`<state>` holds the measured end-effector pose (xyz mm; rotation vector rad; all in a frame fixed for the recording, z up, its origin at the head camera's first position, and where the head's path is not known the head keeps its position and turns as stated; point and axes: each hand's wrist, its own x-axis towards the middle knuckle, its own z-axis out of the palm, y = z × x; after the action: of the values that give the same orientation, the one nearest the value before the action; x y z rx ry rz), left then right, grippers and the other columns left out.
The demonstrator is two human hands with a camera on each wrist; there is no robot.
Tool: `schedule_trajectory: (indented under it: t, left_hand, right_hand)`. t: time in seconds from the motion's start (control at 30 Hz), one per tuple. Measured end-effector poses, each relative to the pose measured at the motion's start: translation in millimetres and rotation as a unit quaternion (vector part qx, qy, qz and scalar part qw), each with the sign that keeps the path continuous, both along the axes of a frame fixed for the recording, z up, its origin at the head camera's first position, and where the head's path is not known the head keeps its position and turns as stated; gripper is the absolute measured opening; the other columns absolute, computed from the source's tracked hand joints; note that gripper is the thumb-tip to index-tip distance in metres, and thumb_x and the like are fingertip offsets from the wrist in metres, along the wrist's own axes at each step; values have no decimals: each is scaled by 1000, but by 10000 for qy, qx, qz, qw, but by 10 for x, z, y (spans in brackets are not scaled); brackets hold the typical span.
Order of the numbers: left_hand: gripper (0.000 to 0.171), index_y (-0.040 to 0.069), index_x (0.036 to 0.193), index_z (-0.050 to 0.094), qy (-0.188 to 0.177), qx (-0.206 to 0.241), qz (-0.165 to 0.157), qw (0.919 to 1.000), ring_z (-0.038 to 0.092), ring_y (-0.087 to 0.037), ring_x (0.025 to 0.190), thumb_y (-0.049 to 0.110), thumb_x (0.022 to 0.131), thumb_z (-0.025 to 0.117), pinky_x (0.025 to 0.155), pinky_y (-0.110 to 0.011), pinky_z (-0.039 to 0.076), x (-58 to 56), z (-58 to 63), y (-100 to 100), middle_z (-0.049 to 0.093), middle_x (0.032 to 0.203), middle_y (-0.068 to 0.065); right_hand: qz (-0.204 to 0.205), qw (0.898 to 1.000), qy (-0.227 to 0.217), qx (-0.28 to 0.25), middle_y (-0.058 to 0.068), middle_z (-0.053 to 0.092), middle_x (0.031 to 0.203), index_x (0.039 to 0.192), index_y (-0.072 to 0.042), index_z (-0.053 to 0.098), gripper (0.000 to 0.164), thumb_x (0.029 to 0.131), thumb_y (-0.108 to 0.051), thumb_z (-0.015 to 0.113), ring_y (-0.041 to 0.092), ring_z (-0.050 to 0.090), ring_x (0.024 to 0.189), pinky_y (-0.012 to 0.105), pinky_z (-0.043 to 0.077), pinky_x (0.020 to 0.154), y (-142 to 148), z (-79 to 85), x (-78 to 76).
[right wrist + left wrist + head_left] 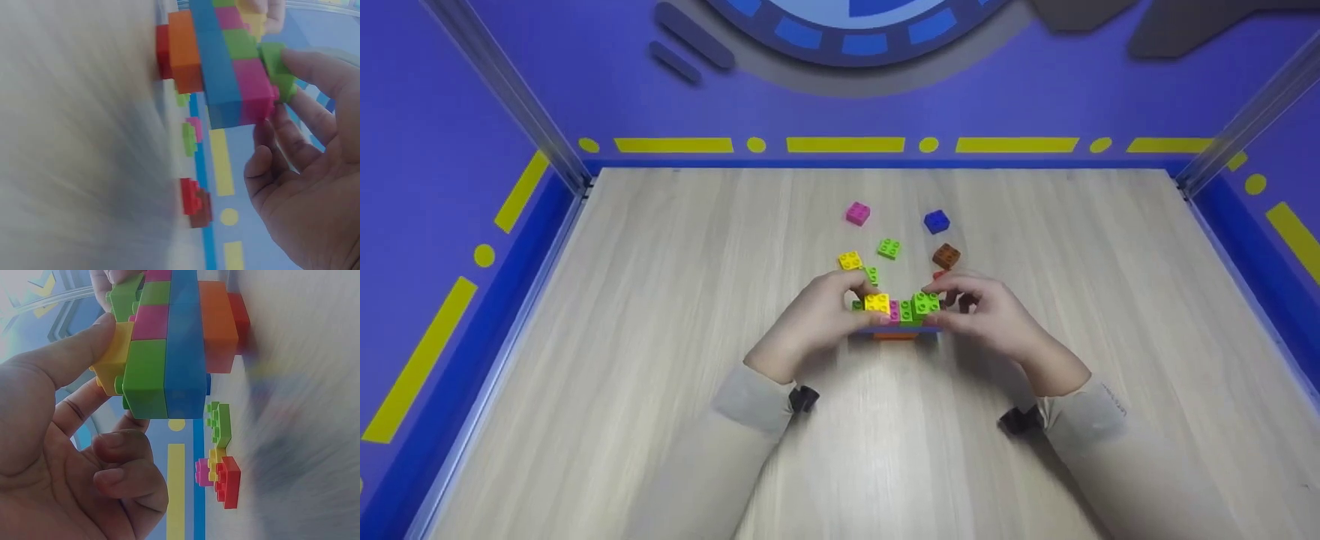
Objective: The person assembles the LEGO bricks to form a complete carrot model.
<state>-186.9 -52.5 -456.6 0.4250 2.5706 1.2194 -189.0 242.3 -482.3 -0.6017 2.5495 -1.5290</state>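
Okay so a wood-grain tabletop [630,360] is laid out under everything, and the left grip [821,311] and right grip [997,319] are set facing each other around the middle. The stacked brick build [906,312] is held right between them, long axis running left to right, so it's reached equally from both sides, one end each. It's made up of a blue two-brick beam [184,360], a green-and-pink row [146,368] above, an orange brick [219,326] below and a red base brick [239,323]; contact with the wood can't be told. On top, a yellow brick [877,302] is pinched by the left and a lime green brick [926,304] by the right; that one looks a bit skewed, can't be told if it's fully seated. Beyond, a loose brown brick [946,256] is placed nearer the right, a loose yellow brick [850,260] nearer the left
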Motion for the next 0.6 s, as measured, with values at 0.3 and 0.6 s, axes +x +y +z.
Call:
schedule_trajectory:
  t: [0.3, 0.6]
  left_hand:
    - [23, 21, 121, 77, 18, -105, -35, 9999, 64, -25, 120, 29, 102, 87, 107, -46, 54, -8, -5, 3, 75, 144, -1]
    - [23, 21, 121, 77, 41, -51, -60, 10000, 64, -25, 116, 30, 102, 87, 102, -45, 54, -5, -7, 5, 75, 146, -1]
  right_hand:
    - [-310, 9860, -1155, -1160, -4, 72, 127, 140, 7, 66, 39, 103, -1, 77, 15, 65, 122, 23, 54, 104, -105, -169, 87]
    - [-654, 9859, -1116, -1066, 4, 73, 130, 141, 3, 70, 39, 103, -1, 77, 18, 65, 123, 22, 53, 107, -130, -188, 123]
